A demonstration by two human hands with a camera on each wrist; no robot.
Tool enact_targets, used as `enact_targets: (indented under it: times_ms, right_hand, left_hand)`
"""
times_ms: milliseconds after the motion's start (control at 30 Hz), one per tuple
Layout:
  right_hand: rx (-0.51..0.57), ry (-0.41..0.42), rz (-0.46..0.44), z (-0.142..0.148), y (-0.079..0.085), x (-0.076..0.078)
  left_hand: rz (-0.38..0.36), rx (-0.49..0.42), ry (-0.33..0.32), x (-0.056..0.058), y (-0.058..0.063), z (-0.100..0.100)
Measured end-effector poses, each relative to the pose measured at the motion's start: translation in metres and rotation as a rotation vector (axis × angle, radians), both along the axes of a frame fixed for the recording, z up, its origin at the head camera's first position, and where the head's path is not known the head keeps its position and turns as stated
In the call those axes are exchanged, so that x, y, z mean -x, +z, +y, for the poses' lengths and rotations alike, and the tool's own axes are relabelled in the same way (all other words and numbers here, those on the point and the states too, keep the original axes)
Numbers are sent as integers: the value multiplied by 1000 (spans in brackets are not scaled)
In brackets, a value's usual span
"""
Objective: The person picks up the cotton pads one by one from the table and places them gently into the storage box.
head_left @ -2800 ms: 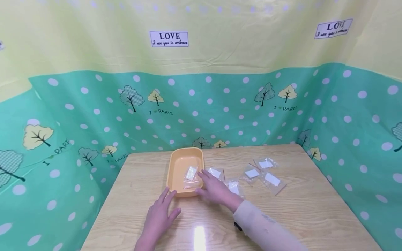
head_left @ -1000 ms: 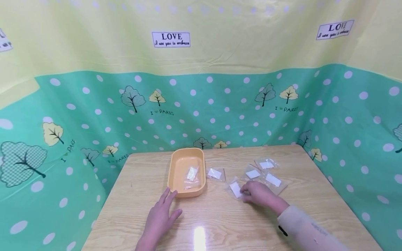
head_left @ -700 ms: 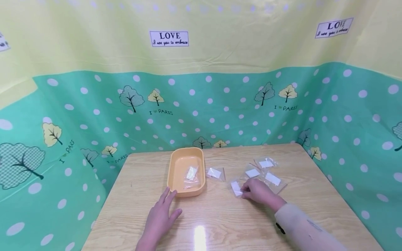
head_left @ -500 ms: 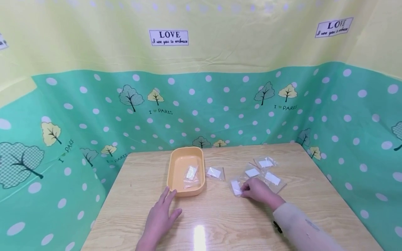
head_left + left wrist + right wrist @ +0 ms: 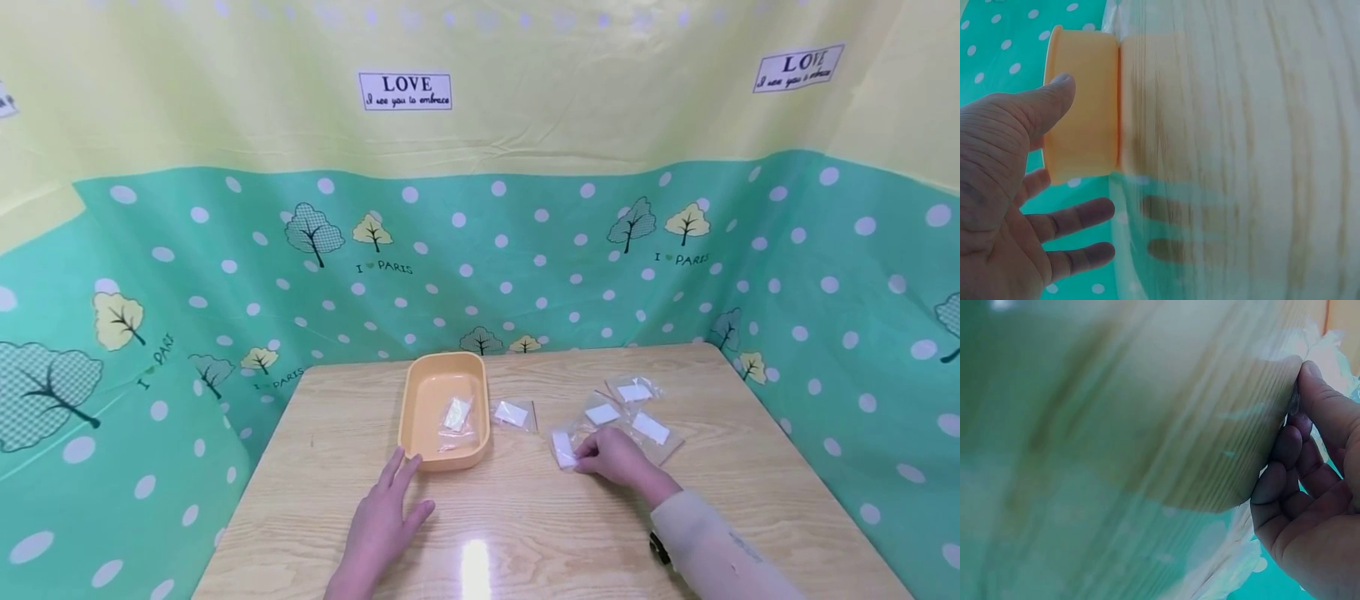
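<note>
My right hand (image 5: 618,458) pinches the edge of a small clear plastic bag (image 5: 562,450) with a white piece inside, at the table surface. In the right wrist view, the thumb and curled fingers of that hand (image 5: 1313,481) meet on crinkled clear film. My left hand (image 5: 377,521) rests with spread fingers at the near left corner of a peach-orange tray (image 5: 429,396). Its thumb lies in front of the tray wall (image 5: 1088,106) in the left wrist view. Inside the tray is one similar bag (image 5: 457,414).
Another bag (image 5: 512,413) lies just right of the tray. Beyond my right hand sit three more bags, among them one (image 5: 651,427) partly overlapped by the hand. A wood-grain table (image 5: 330,433) carries everything; green dotted curtains (image 5: 525,267) enclose its back and sides.
From the tray's right edge, my right hand has moved right to the near bag and taken hold of its edge. That bag has turned slightly. My left hand has stayed at the tray.
</note>
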State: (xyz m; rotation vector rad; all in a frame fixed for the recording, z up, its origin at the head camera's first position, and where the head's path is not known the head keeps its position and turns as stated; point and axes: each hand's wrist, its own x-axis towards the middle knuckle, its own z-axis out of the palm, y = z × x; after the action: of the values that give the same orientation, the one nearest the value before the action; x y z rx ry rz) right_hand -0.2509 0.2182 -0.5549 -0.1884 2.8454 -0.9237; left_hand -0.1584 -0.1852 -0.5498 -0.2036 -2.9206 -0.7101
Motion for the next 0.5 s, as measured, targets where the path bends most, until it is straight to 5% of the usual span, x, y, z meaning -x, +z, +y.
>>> enact_targets:
  times_ms: [500]
  right_hand:
    - [31,22,-23,1,4,-2]
  left_hand:
    - [19,-7,-7,-1,-2,-2]
